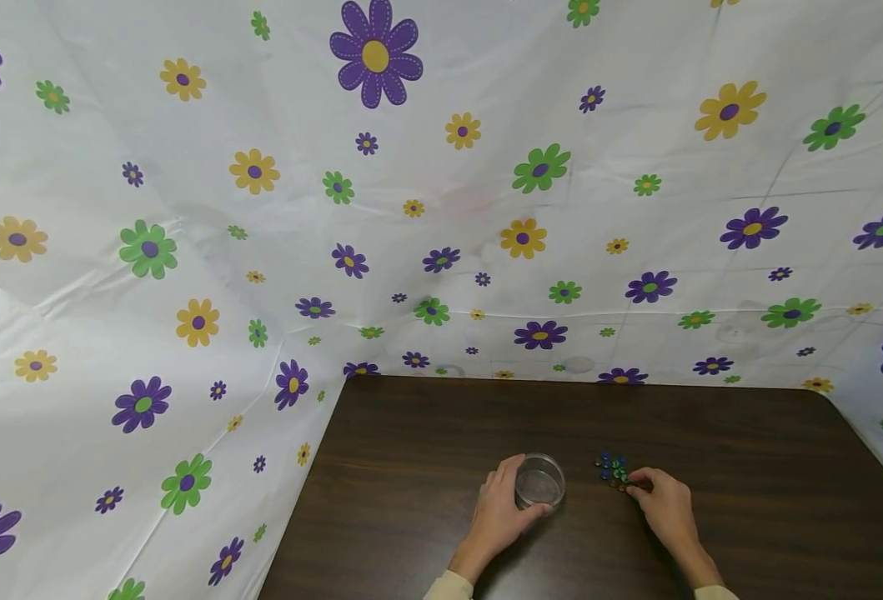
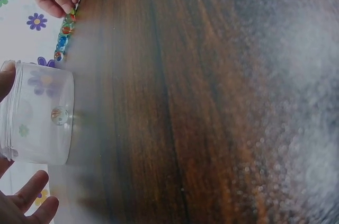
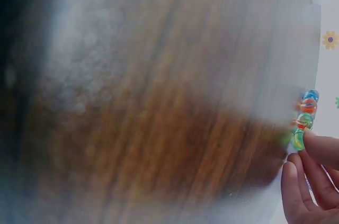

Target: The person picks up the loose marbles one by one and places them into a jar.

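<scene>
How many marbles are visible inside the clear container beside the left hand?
1. The marble is near the bottom of the clear container, seen through its wall in the left wrist view. Others inside may be hidden.

Flwr-print sheet [image 1: 426, 179], brn tbl [image 1: 591, 537]

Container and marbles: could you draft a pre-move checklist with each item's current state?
1. Container upright on the table: ok.
2. Left hand steadying it: ok, fingers and thumb around it.
3. Right hand pinching a green marble: ok.
4. Green marble lifted off the table: cannot tell.
5. Other marbles grouped: ok, clustered by the right hand.
6. Marble count inside container: cannot tell; one marble shows through its wall.
</scene>
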The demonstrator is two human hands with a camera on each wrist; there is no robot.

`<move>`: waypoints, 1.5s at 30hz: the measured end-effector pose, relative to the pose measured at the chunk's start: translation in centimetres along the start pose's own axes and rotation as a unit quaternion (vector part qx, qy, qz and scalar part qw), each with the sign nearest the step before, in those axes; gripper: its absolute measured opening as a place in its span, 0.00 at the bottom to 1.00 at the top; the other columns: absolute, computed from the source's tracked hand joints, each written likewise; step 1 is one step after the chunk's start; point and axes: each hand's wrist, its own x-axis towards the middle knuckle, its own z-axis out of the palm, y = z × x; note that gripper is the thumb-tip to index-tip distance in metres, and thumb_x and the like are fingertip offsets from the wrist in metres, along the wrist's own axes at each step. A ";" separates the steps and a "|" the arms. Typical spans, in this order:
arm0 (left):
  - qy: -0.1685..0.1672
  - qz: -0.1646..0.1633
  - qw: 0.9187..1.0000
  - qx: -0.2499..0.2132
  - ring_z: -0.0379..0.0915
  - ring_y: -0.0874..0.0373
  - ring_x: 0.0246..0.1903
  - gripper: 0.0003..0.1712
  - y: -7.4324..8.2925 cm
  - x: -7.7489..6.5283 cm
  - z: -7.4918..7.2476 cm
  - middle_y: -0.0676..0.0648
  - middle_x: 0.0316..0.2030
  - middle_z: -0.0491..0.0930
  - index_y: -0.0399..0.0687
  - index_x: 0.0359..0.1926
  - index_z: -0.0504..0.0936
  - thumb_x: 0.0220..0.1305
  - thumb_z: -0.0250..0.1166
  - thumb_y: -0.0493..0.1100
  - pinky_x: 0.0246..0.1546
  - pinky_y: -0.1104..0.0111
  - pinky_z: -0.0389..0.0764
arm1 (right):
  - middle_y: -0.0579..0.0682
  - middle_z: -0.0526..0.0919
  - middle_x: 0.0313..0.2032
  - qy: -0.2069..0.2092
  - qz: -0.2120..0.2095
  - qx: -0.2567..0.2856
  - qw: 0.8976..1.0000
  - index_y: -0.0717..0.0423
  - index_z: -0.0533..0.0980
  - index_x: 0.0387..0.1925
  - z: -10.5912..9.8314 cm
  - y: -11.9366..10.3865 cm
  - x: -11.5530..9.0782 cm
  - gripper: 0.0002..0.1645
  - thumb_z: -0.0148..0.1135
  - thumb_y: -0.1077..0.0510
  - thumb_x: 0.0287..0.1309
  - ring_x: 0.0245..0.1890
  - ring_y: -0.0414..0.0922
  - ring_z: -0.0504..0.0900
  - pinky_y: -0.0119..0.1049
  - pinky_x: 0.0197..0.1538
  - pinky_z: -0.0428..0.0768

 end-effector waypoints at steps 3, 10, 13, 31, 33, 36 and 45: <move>0.000 -0.001 1.000 0.000 0.73 0.54 0.56 0.47 0.0 0.0 0.0 0.52 0.67 0.73 0.47 0.72 0.70 0.58 0.76 0.61 0.55 0.53 0.76 | 0.57 0.88 0.33 -0.006 0.004 -0.001 1.000 0.66 0.85 0.35 -0.1 -0.1 0.0 0.07 0.74 0.72 0.53 0.35 0.54 0.86 0.39 0.33 0.80; 0.000 0.000 1.000 0.005 0.74 0.54 0.57 0.47 0.0 0.0 0.1 0.52 0.67 0.74 0.49 0.72 0.70 0.58 0.76 0.62 0.55 0.53 0.76 | 0.56 0.88 0.32 -0.005 -0.003 -0.007 1.000 0.65 0.85 0.34 -0.2 -0.1 0.0 0.06 0.74 0.71 0.53 0.34 0.54 0.86 0.40 0.33 0.79; 0.001 -0.001 1.000 0.005 0.74 0.54 0.56 0.47 0.0 0.0 0.1 0.52 0.67 0.74 0.49 0.72 0.70 0.58 0.76 0.62 0.56 0.53 0.76 | 0.56 0.88 0.32 0.003 -0.010 -0.010 1.000 0.65 0.85 0.33 -0.2 -0.1 0.0 0.06 0.74 0.71 0.52 0.33 0.54 0.85 0.39 0.33 0.78; -0.003 -0.003 1.000 0.007 0.74 0.54 0.56 0.47 0.2 0.0 0.1 0.52 0.68 0.73 0.48 0.73 0.70 0.59 0.76 0.62 0.55 0.54 0.76 | 0.56 0.86 0.31 0.024 0.005 -0.014 1.000 0.65 0.84 0.34 -0.5 0.3 -0.3 0.05 0.73 0.71 0.54 0.31 0.52 0.84 0.41 0.32 0.79; -0.002 -0.003 1.000 0.006 0.73 0.54 0.56 0.47 0.2 0.0 0.1 0.52 0.68 0.73 0.48 0.73 0.69 0.59 0.76 0.61 0.55 0.54 0.76 | 0.56 0.86 0.31 0.030 0.002 -0.013 0.999 0.66 0.84 0.34 -0.5 0.4 -0.3 0.05 0.73 0.71 0.54 0.31 0.52 0.84 0.40 0.31 0.79; -0.001 -0.003 1.000 0.005 0.74 0.54 0.56 0.47 0.2 0.0 0.1 0.51 0.68 0.73 0.48 0.73 0.69 0.59 0.76 0.61 0.55 0.55 0.76 | 0.55 0.85 0.31 0.037 -0.004 -0.011 0.999 0.66 0.84 0.34 -0.6 0.4 -0.4 0.04 0.73 0.71 0.55 0.30 0.51 0.83 0.37 0.29 0.78; 0.004 0.003 1.000 0.018 0.74 0.55 0.55 0.46 0.0 0.0 0.2 0.52 0.67 0.74 0.50 0.72 0.70 0.58 0.76 0.62 0.52 0.56 0.77 | 0.59 0.86 0.35 0.064 -0.026 -0.011 0.998 0.64 0.87 0.32 -0.6 0.1 -0.7 0.04 0.74 0.71 0.53 0.38 0.60 0.85 0.59 0.42 0.80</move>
